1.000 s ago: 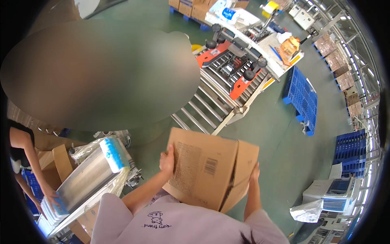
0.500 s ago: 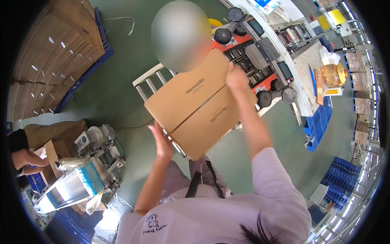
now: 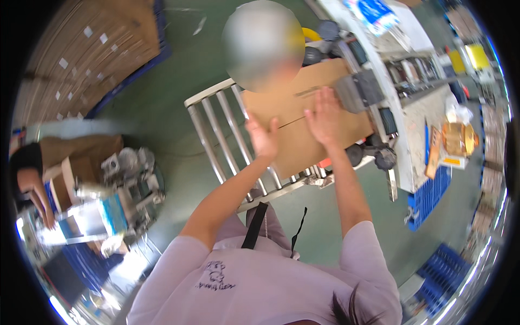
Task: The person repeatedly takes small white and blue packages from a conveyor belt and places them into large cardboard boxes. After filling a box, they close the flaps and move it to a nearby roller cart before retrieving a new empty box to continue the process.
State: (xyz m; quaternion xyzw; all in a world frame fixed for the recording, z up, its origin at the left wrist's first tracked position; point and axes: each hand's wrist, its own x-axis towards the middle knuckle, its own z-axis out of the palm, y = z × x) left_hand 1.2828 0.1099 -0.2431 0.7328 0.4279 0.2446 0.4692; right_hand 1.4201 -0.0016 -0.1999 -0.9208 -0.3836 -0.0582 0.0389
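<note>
Carton on rollers — left hand at its edge, right hand on top.

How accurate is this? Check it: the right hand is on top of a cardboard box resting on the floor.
The resting place is wrong: the head view shows the cardboard box on a roller conveyor. The right hand is on top.

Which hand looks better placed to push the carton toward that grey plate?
Probably the left hand: it sits at the left edge of the carton, away from the grey plate, while the right hand lies on top, near the plate.
</note>
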